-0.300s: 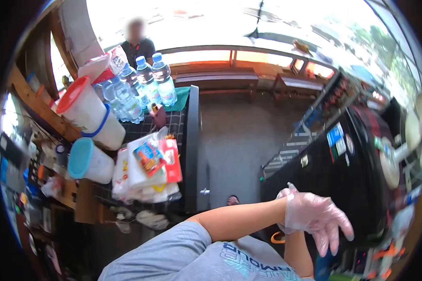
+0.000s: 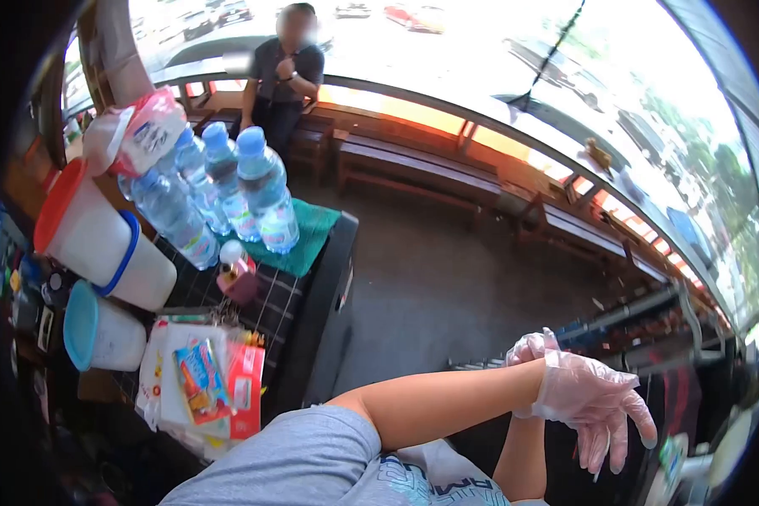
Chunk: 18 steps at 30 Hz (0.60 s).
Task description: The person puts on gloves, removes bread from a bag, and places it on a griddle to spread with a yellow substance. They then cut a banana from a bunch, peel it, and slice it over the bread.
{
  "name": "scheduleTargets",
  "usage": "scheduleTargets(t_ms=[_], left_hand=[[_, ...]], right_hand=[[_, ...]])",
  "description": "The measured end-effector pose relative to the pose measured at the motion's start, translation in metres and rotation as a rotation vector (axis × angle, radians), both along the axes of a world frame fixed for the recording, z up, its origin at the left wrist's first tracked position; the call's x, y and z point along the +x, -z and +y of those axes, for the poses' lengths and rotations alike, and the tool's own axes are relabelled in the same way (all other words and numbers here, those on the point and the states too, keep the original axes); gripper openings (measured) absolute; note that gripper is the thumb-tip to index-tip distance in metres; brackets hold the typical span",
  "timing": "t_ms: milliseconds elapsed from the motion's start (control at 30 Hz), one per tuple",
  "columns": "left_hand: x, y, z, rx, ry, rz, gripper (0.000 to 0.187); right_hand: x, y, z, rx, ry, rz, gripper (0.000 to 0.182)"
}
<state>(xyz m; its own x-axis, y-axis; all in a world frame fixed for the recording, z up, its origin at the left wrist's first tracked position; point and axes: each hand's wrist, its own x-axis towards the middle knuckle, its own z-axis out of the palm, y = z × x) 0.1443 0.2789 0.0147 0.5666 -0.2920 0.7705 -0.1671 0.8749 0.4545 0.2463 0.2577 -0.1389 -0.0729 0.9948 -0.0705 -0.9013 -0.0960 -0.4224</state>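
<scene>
Both my hands wear thin clear plastic gloves. My left hand [image 2: 594,405] reaches across to the right, open, its fingers stretched out and drooping, with loose glove film at the tips. Behind the left wrist, my right hand [image 2: 530,347] is partly hidden by the left forearm. Its visible fingers are curled close beside the left glove's cuff; I cannot tell what they hold, if anything. Below both hands is a dark surface at the right.
Water bottles [image 2: 266,190] stand on a green cloth [image 2: 316,232] at the left, near lidded tubs [image 2: 114,325] and a pile of packets [image 2: 202,379]. A person [image 2: 287,72] sits beyond. Wooden benches [image 2: 422,169] line the far side; a metal rack [image 2: 624,316] stands at right.
The view has swung to the right and up, so the table goods sit farther left and the seated person shows more fully. My hands keep nearly the same crossed pose.
</scene>
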Motion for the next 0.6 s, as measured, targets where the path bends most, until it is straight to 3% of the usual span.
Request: scheduleTargets(t_ms=[67, 133, 233, 267, 300, 400, 600], left_hand=[[0.010, 0.008, 0.056, 0.000, 0.058, 0.028, 0.102], [0.011, 0.017, 0.102, -0.137, 0.049, -0.153, 0.112], [0.002, 0.031, 0.176, -0.072, -0.127, 0.196, 0.095], [0.005, 0.036, 0.197, -0.068, -0.150, 0.206, 0.095], [0.009, 0.043, 0.215, -0.180, -0.223, 0.049, 0.094], [0.027, 0.073, 0.310, -0.120, -0.332, -0.181, 0.086], [0.018, 0.102, 0.469, 0.098, -0.516, 0.140, 0.097]], right_hand=[[0.003, 0.012, 0.059, 0.016, -0.101, -0.009, 0.044], [-0.010, 0.014, 0.113, 0.036, -0.191, -0.023, 0.041], [-0.017, 0.010, 0.185, 0.104, -0.295, -0.050, 0.037], [-0.015, 0.007, 0.208, 0.157, -0.323, -0.063, 0.036], [-0.009, 0.002, 0.231, 0.235, -0.339, -0.099, 0.034], [0.014, -0.014, 0.301, 0.639, -0.314, -0.249, 0.031], [0.008, -0.025, 0.479, 1.031, -0.393, -0.286, 0.028]])
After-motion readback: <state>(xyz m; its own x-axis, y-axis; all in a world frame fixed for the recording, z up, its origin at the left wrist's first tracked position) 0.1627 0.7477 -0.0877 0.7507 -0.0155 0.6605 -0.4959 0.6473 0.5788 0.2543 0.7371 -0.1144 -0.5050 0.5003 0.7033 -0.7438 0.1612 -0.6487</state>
